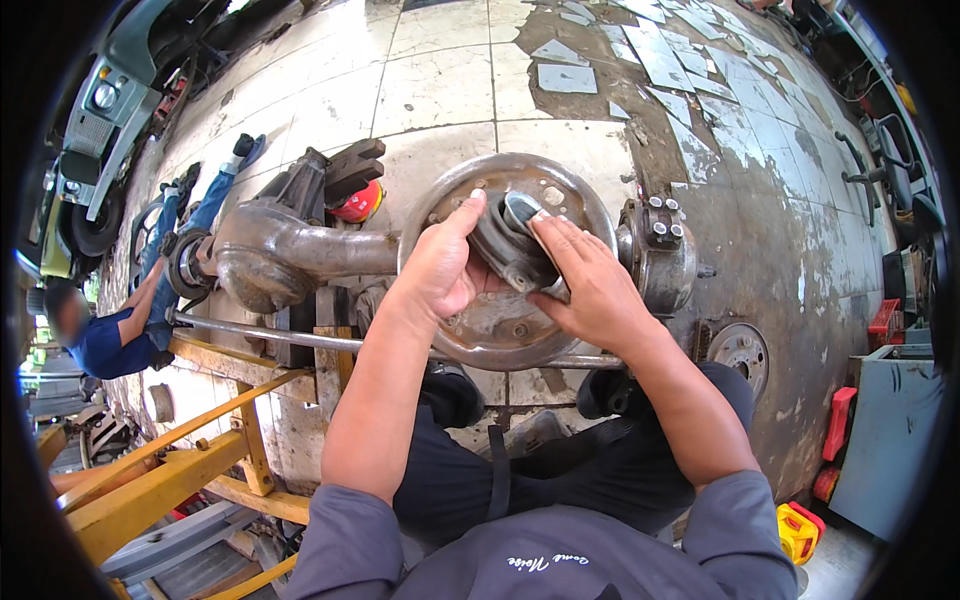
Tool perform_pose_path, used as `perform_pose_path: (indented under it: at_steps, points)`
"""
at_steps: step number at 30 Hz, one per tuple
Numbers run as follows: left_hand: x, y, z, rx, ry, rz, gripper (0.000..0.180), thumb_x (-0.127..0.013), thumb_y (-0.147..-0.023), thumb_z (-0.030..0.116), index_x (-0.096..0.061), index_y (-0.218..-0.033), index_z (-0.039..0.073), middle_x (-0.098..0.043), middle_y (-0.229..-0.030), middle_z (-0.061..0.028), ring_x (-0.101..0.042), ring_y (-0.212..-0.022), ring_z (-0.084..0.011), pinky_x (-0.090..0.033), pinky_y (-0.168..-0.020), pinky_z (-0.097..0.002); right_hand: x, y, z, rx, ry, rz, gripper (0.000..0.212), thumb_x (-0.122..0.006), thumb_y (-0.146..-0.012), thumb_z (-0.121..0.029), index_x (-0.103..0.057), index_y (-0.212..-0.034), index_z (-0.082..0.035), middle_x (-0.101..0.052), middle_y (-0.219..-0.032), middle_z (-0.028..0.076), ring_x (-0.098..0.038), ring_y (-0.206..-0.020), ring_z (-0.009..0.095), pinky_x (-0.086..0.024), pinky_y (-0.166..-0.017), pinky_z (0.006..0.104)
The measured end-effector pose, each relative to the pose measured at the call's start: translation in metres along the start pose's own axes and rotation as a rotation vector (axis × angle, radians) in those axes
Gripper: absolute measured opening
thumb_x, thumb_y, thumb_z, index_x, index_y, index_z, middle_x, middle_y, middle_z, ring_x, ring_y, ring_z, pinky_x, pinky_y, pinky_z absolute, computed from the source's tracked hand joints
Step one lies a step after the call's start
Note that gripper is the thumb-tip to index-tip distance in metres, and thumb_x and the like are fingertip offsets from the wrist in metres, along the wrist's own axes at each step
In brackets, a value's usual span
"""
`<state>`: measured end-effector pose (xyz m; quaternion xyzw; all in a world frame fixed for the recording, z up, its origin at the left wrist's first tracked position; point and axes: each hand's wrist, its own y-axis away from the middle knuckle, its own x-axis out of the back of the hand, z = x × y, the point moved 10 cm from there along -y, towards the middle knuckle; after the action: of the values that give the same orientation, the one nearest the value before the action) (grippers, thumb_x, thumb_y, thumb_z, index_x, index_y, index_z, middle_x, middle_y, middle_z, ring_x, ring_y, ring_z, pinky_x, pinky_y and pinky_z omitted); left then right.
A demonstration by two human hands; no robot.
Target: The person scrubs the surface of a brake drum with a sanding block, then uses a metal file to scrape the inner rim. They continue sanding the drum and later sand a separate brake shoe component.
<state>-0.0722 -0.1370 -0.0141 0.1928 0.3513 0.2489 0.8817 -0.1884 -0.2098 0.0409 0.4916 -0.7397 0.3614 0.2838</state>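
Note:
Both my hands are raised in front of a round, worn metal backing plate (pixel 500 335). A dark, curved metal part (pixel 502 240) sits between them. My left hand (pixel 447 262) grips it from the left, thumb up along its edge and fingers underneath. My right hand (pixel 590 275) is closed over the part's right side, fingers laid along a thin, pale-edged folded piece (pixel 522 210) that looks like sandpaper, its kind not certain. The palms hide much of both. Behind the plate runs a vehicle axle with a bulging housing (pixel 265 250); a bolted hub (pixel 660 250) is at its right end.
A long steel rod (pixel 270 333) crosses below the axle. Yellow frame beams (pixel 160 490) stand at lower left. A red tin (pixel 358 203) is behind the axle, a metal disc (pixel 738 358) at right. Another person (pixel 120 330) sits at far left. Broken tiles (pixel 567 78) lie ahead.

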Motion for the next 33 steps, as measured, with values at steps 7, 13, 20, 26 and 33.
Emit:
perform_pose_path:
  at_steps: [7,13,20,26,33]
  points:
    - [0.006,0.009,0.023,-0.011,-0.394,0.082,0.078,-0.037,-0.103,0.075,-0.05,-0.149,0.013,-0.062,-0.141,-0.0129,-0.058,-0.129,-0.0299,-0.042,-0.107,-0.0587,0.013,-0.01,0.025,-0.184,-0.261,0.078,0.077,-0.079,-0.081,-0.011,-0.049,-0.151,-0.004,-0.063,-0.141,0.021,-0.065,-0.124,0.036,-0.054,-0.098,0.0382]
    - [0.032,-0.001,0.025,-0.219,-0.687,0.247,0.085,-0.043,-0.1,0.078,-0.047,-0.154,0.013,-0.059,-0.143,-0.0128,-0.053,-0.133,-0.0287,-0.04,-0.108,-0.0557,0.011,-0.017,0.058,-0.485,-0.554,0.067,0.057,-0.074,-0.093,-0.019,-0.057,-0.144,0.0,-0.072,-0.106,0.012,-0.065,-0.081,0.012,-0.053,-0.068,0.0297]
    - [0.029,0.004,0.008,-0.014,-0.403,0.161,0.077,-0.065,-0.099,0.061,-0.055,-0.142,-0.002,-0.065,-0.134,-0.0152,-0.062,-0.122,-0.0213,-0.049,-0.105,-0.0406,-0.027,0.016,0.063,-0.718,-1.258,-0.127,0.052,-0.069,-0.1,-0.023,-0.054,-0.141,0.007,-0.07,-0.113,0.011,-0.071,-0.079,0.018,-0.058,-0.066,0.032]
    - [0.033,-0.018,-0.023,-0.042,-0.259,0.149,0.067,-0.068,-0.099,0.055,-0.06,-0.133,-0.002,-0.069,-0.123,-0.012,-0.065,-0.111,-0.0178,-0.054,-0.096,-0.0371,-0.014,0.023,0.049,-0.773,-1.21,-0.308,0.041,-0.064,-0.105,-0.028,-0.059,-0.131,0.004,-0.069,-0.112,0.011,-0.069,-0.069,0.017,-0.057,-0.067,0.0311]
    - [0.009,-0.026,-0.031,-0.157,-0.583,0.065,0.056,-0.063,-0.104,0.051,-0.065,-0.122,-0.002,-0.07,-0.11,-0.0074,-0.065,-0.098,-0.0126,-0.055,-0.089,-0.0306,0.014,0.043,0.064,-0.693,-0.658,-0.369,0.036,-0.055,-0.108,-0.016,-0.059,-0.137,0.005,-0.073,-0.103,0.01,-0.069,-0.078,0.014,-0.056,-0.079,0.0314]
